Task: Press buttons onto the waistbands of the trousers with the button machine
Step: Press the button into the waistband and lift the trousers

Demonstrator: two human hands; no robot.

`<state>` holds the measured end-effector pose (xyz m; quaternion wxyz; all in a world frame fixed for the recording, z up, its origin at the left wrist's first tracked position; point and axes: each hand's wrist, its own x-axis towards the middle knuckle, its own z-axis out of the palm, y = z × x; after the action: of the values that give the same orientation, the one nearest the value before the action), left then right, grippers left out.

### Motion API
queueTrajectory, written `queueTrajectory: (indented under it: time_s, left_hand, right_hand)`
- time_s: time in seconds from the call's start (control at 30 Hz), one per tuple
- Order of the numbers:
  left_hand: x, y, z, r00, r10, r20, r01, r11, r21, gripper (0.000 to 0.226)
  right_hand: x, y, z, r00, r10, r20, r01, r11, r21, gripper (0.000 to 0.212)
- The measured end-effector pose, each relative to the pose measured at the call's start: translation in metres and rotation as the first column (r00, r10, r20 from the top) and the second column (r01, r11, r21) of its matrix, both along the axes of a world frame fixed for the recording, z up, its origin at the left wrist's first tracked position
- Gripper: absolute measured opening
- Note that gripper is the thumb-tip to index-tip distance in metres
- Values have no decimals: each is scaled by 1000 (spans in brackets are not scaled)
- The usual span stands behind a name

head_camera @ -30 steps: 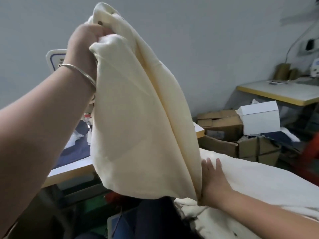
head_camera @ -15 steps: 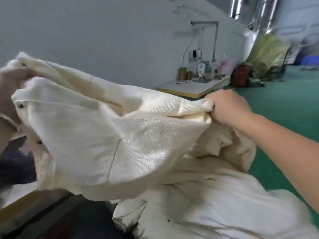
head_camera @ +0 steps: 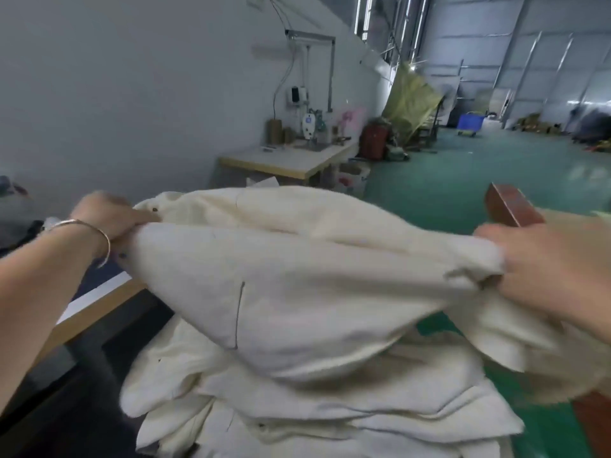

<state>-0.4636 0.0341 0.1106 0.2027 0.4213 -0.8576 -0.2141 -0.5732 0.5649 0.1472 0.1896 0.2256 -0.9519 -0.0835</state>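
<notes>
While stretched above the pile (head_camera: 297, 408) | trousers (head_camera: 297, 292) span both hands | left fingers (head_camera: 132, 219) grip waistband | right fingers (head_camera: 529, 259) grip opposite edge

A single head-worn camera looks forward and slightly down from close above the cream trousers (head_camera: 314, 292), which fill the near foreground, with the green floor (head_camera: 463, 166) stretching away beyond.
</notes>
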Motion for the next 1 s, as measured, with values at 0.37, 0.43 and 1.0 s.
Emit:
queueTrajectory:
  time_s: [0.37,0.43,1.0]
  left_hand:
    - [4,187,-89,410,-629,660,848,530,-22,122]
    - [0,185,-81,511,-613,603,818,561,-122,99]
    - [36,117,-64,364,-642,674,607,713,351,79]
  right_hand:
    - [1,-17,-80,913,193,361,-187,981,-52,63]
    - [-3,-17,-61,955,239,178,-216,966,-142,63]
    - [-1,-55,-23,699,326,636,-489,867,93,71]
